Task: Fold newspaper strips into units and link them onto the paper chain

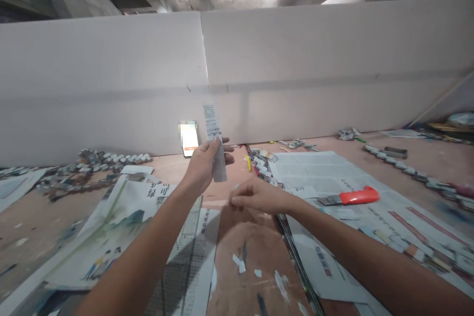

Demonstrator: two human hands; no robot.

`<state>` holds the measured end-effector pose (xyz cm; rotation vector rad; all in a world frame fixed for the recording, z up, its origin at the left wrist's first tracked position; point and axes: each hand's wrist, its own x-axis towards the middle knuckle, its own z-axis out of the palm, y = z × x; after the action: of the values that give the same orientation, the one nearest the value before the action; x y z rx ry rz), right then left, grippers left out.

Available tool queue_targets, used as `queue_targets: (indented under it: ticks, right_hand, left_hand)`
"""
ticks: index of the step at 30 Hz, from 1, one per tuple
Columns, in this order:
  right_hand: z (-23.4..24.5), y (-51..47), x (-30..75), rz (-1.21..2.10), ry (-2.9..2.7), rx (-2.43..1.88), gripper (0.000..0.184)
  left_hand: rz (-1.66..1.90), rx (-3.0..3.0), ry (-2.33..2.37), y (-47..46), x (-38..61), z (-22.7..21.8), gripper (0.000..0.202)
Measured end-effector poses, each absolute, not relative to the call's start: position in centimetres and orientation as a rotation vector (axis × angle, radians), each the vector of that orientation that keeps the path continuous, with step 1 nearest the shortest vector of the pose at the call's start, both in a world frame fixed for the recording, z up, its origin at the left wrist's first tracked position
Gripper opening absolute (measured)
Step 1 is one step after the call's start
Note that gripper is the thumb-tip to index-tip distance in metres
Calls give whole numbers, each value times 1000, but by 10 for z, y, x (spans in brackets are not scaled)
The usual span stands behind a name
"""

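In the middle of the head view, a narrow strip of printed newspaper (219,163) stands nearly upright, pinched by my left hand (204,162) between thumb and fingers. My right hand (259,194) hovers lower and to the right, apart from the strip. Its fingers are curled with thumb and fingertips close together; whether anything small is between them is hidden. Beneath my right hand lies the reddish-brown tabletop (237,247) with paper scraps. Just beyond my left hand, a lit phone (190,142) leans against the white partition.
Newspaper sheets (311,163) and a red-handled utility knife (358,196) lie to the right. Folded-paper chains (411,172) rest at far right, with another chain (99,160) at left. A picture page (122,227) covers the left side. The white partition (296,69) closes off the back.
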<state>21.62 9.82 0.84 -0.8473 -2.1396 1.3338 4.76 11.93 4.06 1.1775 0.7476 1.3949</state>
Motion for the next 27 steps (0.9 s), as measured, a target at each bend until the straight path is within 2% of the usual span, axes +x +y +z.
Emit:
queue_targets:
  ticks: [2, 6, 9, 20, 27]
  right_hand:
    - [14, 101, 222, 1198, -1969, -933, 25]
    - [28, 109, 234, 957, -1719, -963, 38]
    - [33, 113, 240, 891, -1668, -907, 29]
    - [40, 113, 249, 963, -1610, -865, 12]
    - [38, 116, 253, 864, -1656, -922, 16]
  left_hand:
    - [1301, 1294, 786, 118, 44, 37, 29]
    - [984, 1565, 880, 107, 51, 34, 17]
    - [843, 1698, 954, 99, 61, 33, 14]
    - [776, 1996, 1179, 106, 50, 26, 19]
    - [820, 2145, 1260, 111, 40, 28, 19]
